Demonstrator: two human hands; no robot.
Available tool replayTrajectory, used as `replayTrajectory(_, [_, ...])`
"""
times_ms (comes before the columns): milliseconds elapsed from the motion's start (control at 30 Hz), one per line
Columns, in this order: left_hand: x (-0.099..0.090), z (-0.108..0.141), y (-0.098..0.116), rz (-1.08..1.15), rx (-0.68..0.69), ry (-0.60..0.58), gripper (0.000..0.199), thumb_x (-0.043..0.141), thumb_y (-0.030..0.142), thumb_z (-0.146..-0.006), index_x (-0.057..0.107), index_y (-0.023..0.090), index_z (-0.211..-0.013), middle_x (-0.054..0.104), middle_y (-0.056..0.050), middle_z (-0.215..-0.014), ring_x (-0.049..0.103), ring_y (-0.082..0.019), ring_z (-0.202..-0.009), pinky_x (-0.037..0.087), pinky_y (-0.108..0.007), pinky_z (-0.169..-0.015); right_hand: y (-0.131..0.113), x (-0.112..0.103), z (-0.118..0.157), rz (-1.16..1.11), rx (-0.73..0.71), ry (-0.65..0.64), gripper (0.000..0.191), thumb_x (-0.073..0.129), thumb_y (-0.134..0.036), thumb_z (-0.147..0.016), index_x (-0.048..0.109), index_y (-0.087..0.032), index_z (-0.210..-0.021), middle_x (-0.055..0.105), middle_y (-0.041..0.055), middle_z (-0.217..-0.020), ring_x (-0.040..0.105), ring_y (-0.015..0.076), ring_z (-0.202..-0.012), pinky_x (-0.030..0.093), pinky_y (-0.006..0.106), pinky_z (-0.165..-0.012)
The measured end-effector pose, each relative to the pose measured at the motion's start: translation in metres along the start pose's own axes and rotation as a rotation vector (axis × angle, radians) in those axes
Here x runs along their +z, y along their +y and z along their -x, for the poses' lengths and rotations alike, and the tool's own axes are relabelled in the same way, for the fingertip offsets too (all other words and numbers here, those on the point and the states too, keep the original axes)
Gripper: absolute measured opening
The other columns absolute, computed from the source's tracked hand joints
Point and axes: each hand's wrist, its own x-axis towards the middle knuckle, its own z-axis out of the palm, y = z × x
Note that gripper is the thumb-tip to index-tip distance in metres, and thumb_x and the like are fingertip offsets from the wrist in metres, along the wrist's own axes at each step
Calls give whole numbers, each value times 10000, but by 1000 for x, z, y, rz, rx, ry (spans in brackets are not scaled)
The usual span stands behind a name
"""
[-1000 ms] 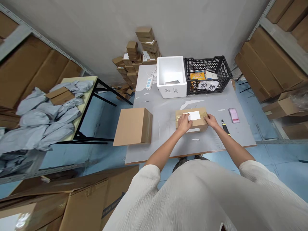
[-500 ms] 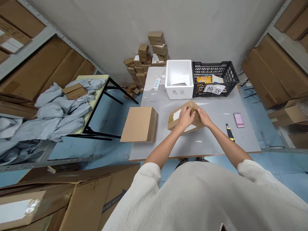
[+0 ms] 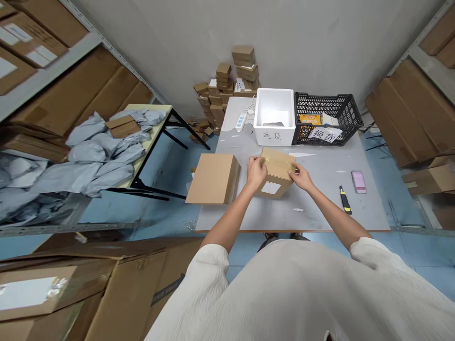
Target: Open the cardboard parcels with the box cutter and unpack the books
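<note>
taped carton (image 3: 276, 171) on the grey tabletop (image 3: 245, 215), near its front edge, white label on the side facing the person. left hand (image 3: 256, 171) at its left top edge, right hand (image 3: 301, 176) at its right top corner; fingers of both bent against the cardboard (can't tell how tight the grip is). white bin (image 3: 274, 135) behind it, black crate (image 3: 327, 135) beside the bin. cutter (image 3: 344, 201) lies to the right, near a pink item (image 3: 359, 182).

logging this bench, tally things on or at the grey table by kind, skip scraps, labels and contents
Cardboard boxes: 2
White foam bin: 1
Black crate: 1
Power strip: 1
Utility knife: 1
Blurred pink item: 1
Total: 7
</note>
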Motion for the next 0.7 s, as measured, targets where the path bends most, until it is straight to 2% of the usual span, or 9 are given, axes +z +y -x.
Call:
replayTrajectory(167, [36,4,4,158,-66,-39,282,656,140,-955,765,245,-1193,621,-118,-1316,666,-300,-1247,531,-462,-1161,9,-34,0,54,-13,85,637,733,-446,-874,680,-243,-1475,716,120,-1500,724,321,-1234,597,526,-1116])
replayTrajectory(333, [83,8,32,258,-83,-121,303,651,125,-944,757,233,-1207,604,-120,-1346,662,-278,-1262,539,-428,-1153,29,-81,4,75,-16,191,692,699,-357,-831,654,-236,-1511,704,114,-1519,714,316,-1240,604,508,-1102])
replayTrajectory(433, [104,10,48,265,-54,-189,334,654,133,-946,743,232,-1253,584,-130,-1391,660,-275,-1264,546,-418,-1137,39,-108,8,90,-16,238,742,688,-314,-807,628,-225,-1541,682,121,-1550,685,327,-1307,596,492,-1115])
replayTrajectory(567, [111,14,63,114,42,-255,364,694,156,-934,737,255,-1282,607,-137,-1394,606,-338,-1347,515,-489,-1163,45,-126,14,114,8,264,777,687,-288,-784,609,-222,-1554,670,125,-1562,654,349,-1366,563,517,-1166])
replayTrajectory(633, [109,16,70,16,149,-246,387,690,143,-929,737,271,-1291,612,-136,-1439,548,-370,-1420,481,-528,-1186,44,-125,16,95,2,257,781,699,-307,-792,597,-224,-1562,659,131,-1572,641,358,-1388,558,530,-1171])
replayTrajectory(700, [105,18,79,-24,272,-248,416,657,127,-943,724,269,-1328,609,-131,-1493,528,-362,-1452,461,-521,-1205,41,-117,16,48,-35,233,778,721,-355,-821,578,-235,-1576,642,135,-1591,629,361,-1409,560,536,-1169])
